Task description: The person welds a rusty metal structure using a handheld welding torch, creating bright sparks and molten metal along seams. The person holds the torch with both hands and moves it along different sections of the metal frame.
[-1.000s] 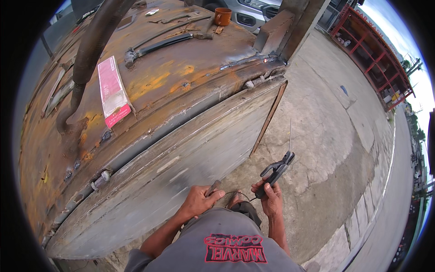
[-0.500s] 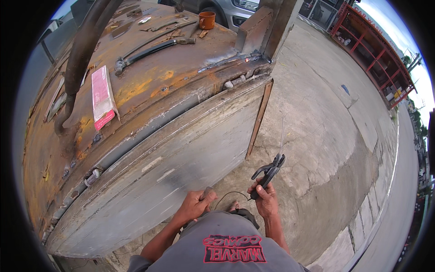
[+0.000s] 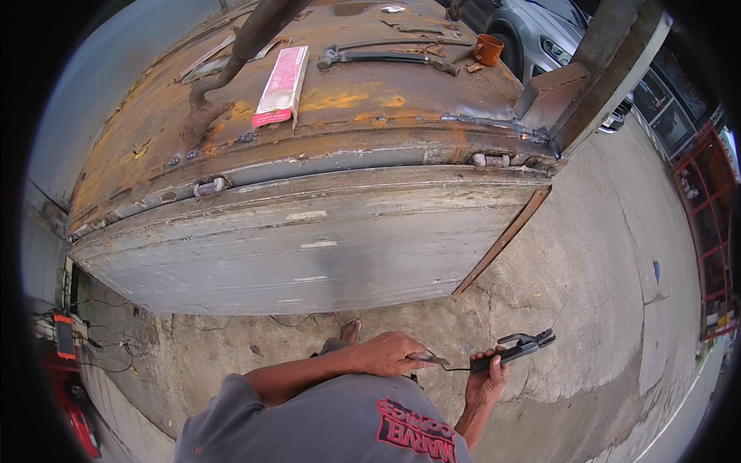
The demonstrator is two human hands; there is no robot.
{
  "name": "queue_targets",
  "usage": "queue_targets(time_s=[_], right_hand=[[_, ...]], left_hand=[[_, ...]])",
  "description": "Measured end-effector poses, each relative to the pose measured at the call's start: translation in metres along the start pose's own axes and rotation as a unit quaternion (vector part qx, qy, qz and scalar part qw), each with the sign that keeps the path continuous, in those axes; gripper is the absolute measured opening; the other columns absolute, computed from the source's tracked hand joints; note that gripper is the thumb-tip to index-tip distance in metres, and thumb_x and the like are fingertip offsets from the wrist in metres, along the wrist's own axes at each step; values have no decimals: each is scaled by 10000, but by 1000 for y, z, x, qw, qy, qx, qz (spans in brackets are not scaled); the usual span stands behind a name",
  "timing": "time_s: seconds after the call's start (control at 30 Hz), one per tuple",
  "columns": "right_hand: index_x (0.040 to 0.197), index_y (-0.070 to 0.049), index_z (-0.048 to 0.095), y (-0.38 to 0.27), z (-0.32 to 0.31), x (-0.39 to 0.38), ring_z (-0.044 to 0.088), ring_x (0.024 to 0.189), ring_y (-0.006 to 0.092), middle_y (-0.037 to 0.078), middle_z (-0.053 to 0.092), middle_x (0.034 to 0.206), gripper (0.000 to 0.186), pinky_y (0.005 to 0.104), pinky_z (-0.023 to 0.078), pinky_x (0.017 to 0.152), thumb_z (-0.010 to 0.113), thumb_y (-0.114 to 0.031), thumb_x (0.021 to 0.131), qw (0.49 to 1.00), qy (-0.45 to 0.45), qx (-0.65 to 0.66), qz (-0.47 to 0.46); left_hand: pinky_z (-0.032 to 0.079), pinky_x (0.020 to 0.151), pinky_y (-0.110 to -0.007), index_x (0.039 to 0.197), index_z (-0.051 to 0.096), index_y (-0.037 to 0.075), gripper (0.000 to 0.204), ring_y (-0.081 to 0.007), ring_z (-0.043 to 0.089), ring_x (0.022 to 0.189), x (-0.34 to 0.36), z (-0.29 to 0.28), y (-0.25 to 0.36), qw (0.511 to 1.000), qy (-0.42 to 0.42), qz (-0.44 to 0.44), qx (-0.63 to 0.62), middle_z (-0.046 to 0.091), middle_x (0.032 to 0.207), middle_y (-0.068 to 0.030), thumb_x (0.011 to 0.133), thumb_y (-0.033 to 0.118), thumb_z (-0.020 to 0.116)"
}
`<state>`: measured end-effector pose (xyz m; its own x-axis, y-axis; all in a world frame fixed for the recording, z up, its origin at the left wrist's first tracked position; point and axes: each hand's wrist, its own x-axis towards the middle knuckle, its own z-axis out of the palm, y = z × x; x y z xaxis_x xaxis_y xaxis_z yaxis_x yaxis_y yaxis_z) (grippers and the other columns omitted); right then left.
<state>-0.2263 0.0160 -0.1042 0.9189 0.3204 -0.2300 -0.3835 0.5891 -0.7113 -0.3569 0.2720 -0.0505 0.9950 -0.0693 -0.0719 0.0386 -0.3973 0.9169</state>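
My right hand (image 3: 486,378) is closed round the black handle of a welding electrode holder (image 3: 511,353), low at the right of my body. From its jaws a thin welding rod (image 3: 566,305) points up and away over the concrete. A cable runs from the handle's end toward my left hand (image 3: 388,353), which is closed in front of my shirt. A dark, flat-looking piece (image 3: 429,358) sticks out of that hand; its kind is unclear. Beyond both hands stands a grey metal tailgate (image 3: 332,247), hinged below a rusty truck bed (image 3: 347,96).
On the bed lie a hammer (image 3: 386,58), a pink-and-white box (image 3: 282,83) and an orange mug (image 3: 488,50). A steel post (image 3: 606,77) rises at the right corner, a small glowing spot at its foot. An orange-and-dark device (image 3: 64,337) and loose cables (image 3: 116,347) are at far left.
My view has turned left, so the bed and tailgate now lie straight across. My left hand has moved across my body, closer to the electrode holder. The holder and rod now tilt more to the right.
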Motion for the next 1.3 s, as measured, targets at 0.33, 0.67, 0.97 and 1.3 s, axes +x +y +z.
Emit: queue_targets(time_s=[0.33, 0.67, 0.97, 1.3], right_hand=[[1298, -87, 601, 9, 34, 38, 654, 971, 229, 59, 665, 1053, 381, 435, 543, 923, 781, -190, 978, 995, -84, -18, 51], [1283, -88, 623, 25, 54, 20, 673, 949, 229, 65, 690, 1053, 362, 437, 550, 896, 782, -196, 977, 990, -126, -48, 37], [1311, -88, 608, 67, 86, -18, 662, 952, 204, 53, 681, 1045, 348, 415, 551, 897, 738, -221, 1017, 992, -108, -65, 0], [1338, -79, 586, 165, 164, -97, 601, 975, 165, 28, 638, 1094, 346, 365, 505, 915, 668, -276, 1066, 994, -87, -56, -44]], left_hand=[[512, 687, -469, 1007, 737, 4, 218, -408, 686, 775, -53, 5, -4, 987, 132, -95, -5, 700, 851, -212, 940, 211, 727], [612, 584, -423, 1405, 622, 76, 485, -333, 756, 751, -71, -200, 27, 751, 407, -159, 495, 688, 1269, -173, 971, 264, 728], [620, 558, -424, 1198, 661, -58, 335, -326, 773, 743, -47, -365, 9, 649, 323, -128, 677, 702, 1060, -168, 890, 77, 663], [636, 684, -436, 1002, 816, 51, 186, -289, 793, 924, -38, -428, -25, 742, 293, -110, 593, 796, 976, -126, 911, 140, 680]])
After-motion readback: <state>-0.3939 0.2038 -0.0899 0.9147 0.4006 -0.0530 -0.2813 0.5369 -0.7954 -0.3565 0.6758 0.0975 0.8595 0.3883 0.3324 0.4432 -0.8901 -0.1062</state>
